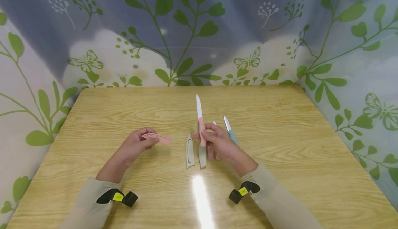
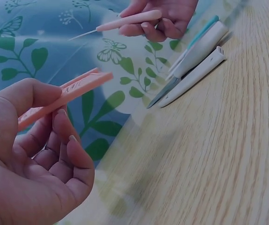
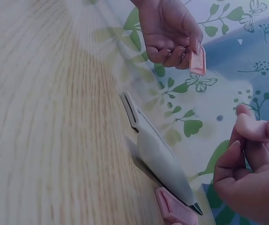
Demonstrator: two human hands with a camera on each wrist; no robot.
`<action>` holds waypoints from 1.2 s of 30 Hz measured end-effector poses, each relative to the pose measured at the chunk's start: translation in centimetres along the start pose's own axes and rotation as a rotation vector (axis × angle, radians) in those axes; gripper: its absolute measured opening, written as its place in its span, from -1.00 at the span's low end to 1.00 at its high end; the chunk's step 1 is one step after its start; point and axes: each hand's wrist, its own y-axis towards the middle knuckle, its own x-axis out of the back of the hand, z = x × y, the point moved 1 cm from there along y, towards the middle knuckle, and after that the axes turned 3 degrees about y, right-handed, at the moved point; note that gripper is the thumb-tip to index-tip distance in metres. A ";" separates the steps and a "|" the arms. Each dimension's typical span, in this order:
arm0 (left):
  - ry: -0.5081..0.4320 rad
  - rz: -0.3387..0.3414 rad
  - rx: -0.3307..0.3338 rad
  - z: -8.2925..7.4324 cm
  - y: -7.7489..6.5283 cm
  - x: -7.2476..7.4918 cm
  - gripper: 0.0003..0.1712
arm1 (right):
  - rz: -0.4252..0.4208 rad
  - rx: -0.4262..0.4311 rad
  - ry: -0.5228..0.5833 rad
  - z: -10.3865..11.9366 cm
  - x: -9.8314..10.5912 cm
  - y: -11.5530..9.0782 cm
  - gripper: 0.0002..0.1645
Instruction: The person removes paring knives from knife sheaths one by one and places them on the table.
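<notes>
My left hand [image 1: 138, 142] pinches a pink knife sheath [image 1: 163, 139] between thumb and fingers, holding it above the table's left-middle. Its slotted end points right, toward the other hand. In my right hand [image 1: 221, 142] is a small knife [image 1: 201, 129] by its pink handle, the bare blade pointing away from me. Sheath and knife are apart. Beneath the right hand lie a cream sheath [image 1: 190, 154], a cream-handled knife [image 1: 202, 158] and another pink sheath [image 3: 176, 208]. A blue-handled knife [image 1: 231, 134] lies just beyond, its lower end hidden by the hand.
The wooden table [image 1: 124, 104] reaches back to a leaf-patterned curtain [image 1: 183, 32], which also hangs along both sides. Another bare blade tip [image 1: 214, 122] shows behind the right fingers; the rest of it is hidden.
</notes>
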 end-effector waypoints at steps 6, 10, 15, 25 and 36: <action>-0.032 0.018 -0.006 -0.1 -0.2 -0.1 -0.82 | -0.004 0.006 0.024 -0.3 -0.8 0.2 -0.57; -0.013 0.061 -0.027 -0.1 -0.2 -0.3 -0.79 | -0.042 0.009 -0.034 -0.4 -1.2 0.1 -0.56; 0.032 0.170 -0.058 0.3 -0.1 -0.5 -0.71 | -0.090 -0.014 -0.161 -0.6 -1.6 0.2 -0.67; 0.091 0.170 -0.084 0.2 0.0 -1.1 -0.78 | -0.062 0.053 -0.518 -1.3 -2.4 0.7 -0.83; 0.227 0.033 -0.031 0.1 0.5 -2.2 -0.68 | -0.062 0.075 -0.684 -1.0 -4.0 0.8 -0.78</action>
